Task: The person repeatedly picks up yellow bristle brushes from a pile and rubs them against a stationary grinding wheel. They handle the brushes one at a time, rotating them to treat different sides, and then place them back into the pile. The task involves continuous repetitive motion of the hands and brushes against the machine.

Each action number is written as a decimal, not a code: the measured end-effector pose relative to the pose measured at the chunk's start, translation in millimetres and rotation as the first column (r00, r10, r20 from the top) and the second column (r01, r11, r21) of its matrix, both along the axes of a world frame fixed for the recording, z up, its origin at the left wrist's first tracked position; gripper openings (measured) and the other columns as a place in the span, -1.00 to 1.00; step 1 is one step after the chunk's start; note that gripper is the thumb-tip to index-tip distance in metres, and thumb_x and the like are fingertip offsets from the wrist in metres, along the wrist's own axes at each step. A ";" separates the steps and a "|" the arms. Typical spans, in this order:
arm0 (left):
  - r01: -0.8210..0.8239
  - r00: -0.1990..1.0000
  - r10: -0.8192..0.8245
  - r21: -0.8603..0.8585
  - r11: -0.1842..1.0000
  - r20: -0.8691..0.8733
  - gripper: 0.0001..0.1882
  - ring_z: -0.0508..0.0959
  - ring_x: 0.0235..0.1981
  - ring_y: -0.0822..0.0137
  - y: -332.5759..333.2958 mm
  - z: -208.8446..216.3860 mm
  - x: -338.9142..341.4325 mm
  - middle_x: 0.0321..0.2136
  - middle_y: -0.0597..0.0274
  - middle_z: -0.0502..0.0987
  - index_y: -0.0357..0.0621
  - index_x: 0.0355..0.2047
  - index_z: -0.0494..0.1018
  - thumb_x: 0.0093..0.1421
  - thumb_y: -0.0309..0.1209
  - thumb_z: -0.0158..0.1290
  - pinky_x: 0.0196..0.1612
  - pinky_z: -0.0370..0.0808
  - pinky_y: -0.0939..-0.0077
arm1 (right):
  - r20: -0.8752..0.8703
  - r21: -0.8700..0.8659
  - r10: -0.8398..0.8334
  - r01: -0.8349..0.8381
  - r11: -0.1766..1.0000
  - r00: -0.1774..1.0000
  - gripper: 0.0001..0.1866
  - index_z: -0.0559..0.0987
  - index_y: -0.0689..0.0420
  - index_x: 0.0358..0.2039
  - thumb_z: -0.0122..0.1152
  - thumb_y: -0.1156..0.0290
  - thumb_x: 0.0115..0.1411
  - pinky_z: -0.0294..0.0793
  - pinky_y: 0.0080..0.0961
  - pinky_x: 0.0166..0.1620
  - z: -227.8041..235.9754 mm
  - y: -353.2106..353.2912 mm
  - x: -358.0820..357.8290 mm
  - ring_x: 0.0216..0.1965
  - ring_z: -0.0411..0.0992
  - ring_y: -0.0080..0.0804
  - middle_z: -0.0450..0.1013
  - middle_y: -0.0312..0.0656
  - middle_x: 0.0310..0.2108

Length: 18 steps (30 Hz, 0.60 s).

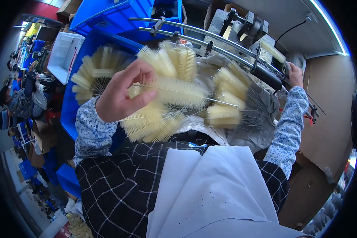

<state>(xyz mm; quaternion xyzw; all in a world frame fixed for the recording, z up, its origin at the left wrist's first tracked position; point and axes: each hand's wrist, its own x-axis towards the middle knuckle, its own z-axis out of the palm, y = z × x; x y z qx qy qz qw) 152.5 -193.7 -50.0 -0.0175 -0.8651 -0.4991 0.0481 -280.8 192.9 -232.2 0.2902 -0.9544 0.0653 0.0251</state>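
My left hand (pixel 127 90) is curled, its thumb and fingers around the left end of a pale-bristled bottle brush (pixel 180 92). That brush lies across above the piles, its twisted wire stem ending in a small loop on the right. At the machine on the far right, my right hand (pixel 296 75) is closed by the end of another pale brush (pixel 272 51); its fingers are partly hidden. Several similar brushes form a pile (pixel 152 123) below my left hand, and more brushes (pixel 226 113) lie to the right.
A blue bin (pixel 69 115) at left holds more brushes, with a white tub (pixel 63 57) beside it. Two metal rails (pixel 202 39) run to a black cylinder (pixel 267 76) and a machine (pixel 248 25). Cardboard (pixel 325 115) stands at right. People sit in the far left background.
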 end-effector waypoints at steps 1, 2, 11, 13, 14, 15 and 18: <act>-0.006 1.000 0.006 0.020 1.000 0.009 -0.76 0.21 -0.47 0.50 -1.3 -1.2 0.5 -0.48 0.31 0.19 -0.20 -0.33 0.20 -0.02 -0.49 -0.02 -0.33 0.22 0.66 | -0.109 -0.071 0.067 -0.075 0.995 0.992 -0.77 0.47 -0.06 -0.21 -0.08 0.37 0.12 0.28 -0.31 -0.15 4.7 13.7 6.2 -0.26 0.33 -0.13 0.38 -0.06 -0.39; -0.012 1.000 0.011 0.047 0.999 0.026 -0.76 0.20 -0.48 0.51 -0.8 -3.6 0.9 -0.49 0.32 0.18 -0.19 -0.33 0.20 -0.02 -0.48 -0.02 -0.34 0.22 0.67 | -0.024 -0.162 0.088 -0.090 0.983 0.996 -0.76 0.46 0.01 -0.18 -0.06 0.41 0.12 0.29 -0.42 -0.13 10.8 27.2 7.0 -0.24 0.36 -0.25 0.41 -0.11 -0.37; 0.118 0.993 -0.114 0.110 0.987 -0.040 -0.75 0.31 -0.50 0.50 44.2 -30.4 -50.3 -0.49 0.32 0.29 -0.16 -0.30 0.23 0.00 -0.49 0.01 -0.38 0.34 0.53 | 0.585 -0.492 0.564 -0.298 0.818 0.583 -0.55 0.34 0.15 -0.03 -0.01 0.62 -0.01 0.26 -0.49 0.01 127.3 -68.7 185.1 -0.09 0.29 -0.38 0.35 -0.17 -0.14; 0.174 0.979 -0.172 0.008 0.985 -0.111 -0.72 0.35 -0.47 0.48 54.5 -38.3 -59.3 -0.46 0.28 0.33 -0.19 -0.27 0.23 0.00 -0.49 0.02 -0.37 0.36 0.53 | 0.647 -0.637 0.668 -0.221 0.738 0.367 -0.58 0.32 0.11 -0.02 0.01 0.56 0.04 0.33 -0.50 -0.08 134.5 -112.4 229.7 -0.17 0.33 -0.40 0.37 -0.17 -0.21; 0.198 0.968 -0.203 -0.049 0.979 -0.150 -0.71 0.37 -0.45 0.47 60.2 -40.6 -62.0 -0.44 0.26 0.34 -0.21 -0.26 0.23 0.00 -0.48 0.02 -0.36 0.37 0.53 | 0.685 -0.674 0.667 -0.094 0.733 0.293 -0.60 0.30 0.19 -0.02 0.01 0.53 0.08 0.26 -0.50 -0.02 129.6 -122.4 250.0 -0.11 0.29 -0.44 0.35 -0.21 -0.13; 0.218 0.958 -0.229 -0.078 0.973 -0.175 -0.66 0.42 -0.43 0.41 61.2 -44.1 -59.6 -0.40 0.20 0.36 -0.23 -0.22 0.23 0.00 -0.45 0.04 -0.35 0.38 0.55 | 0.668 -0.717 0.713 -0.073 0.694 0.215 -0.62 0.29 0.21 -0.01 -0.01 0.48 0.13 0.26 -0.51 -0.02 118.3 -131.0 262.6 -0.10 0.28 -0.48 0.34 -0.22 -0.15; -0.055 0.994 0.035 0.200 0.978 0.099 -0.65 0.45 -0.46 0.35 64.3 -31.7 -35.0 -0.40 0.13 0.35 -0.25 -0.23 0.23 0.01 -0.41 0.06 -0.37 0.39 0.55 | 0.599 -0.731 0.710 -0.109 0.673 0.370 -0.70 0.41 0.15 -0.14 0.06 0.44 0.08 0.36 -0.47 -0.14 104.6 -136.5 259.4 -0.24 0.36 -0.34 0.40 -0.14 -0.32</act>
